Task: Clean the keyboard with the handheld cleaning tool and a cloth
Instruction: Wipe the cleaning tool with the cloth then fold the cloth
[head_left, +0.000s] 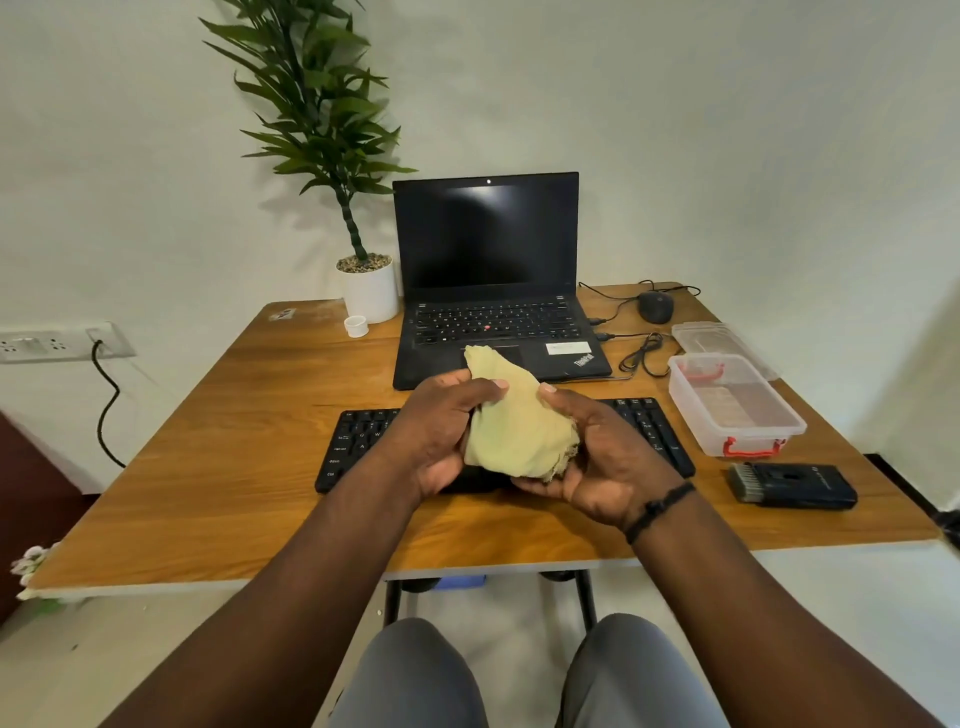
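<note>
Both hands, left and right, grip the bunched yellow cloth above the black keyboard at the bench's near edge; recommend folding a flat pad before wiping; brush tool lies unused at right

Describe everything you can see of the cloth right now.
The cloth is pale yellow-green, soft and thin-looking, bunched into a loose wad with one corner sticking up toward the laptop. Its lower right edge looks frayed. Both hands hold it in the air above the middle of the black keyboard: the left hand grips its left side with the thumb on top, and the right hand cups it from below and the right. It does not appear to touch the keyboard.
</note>
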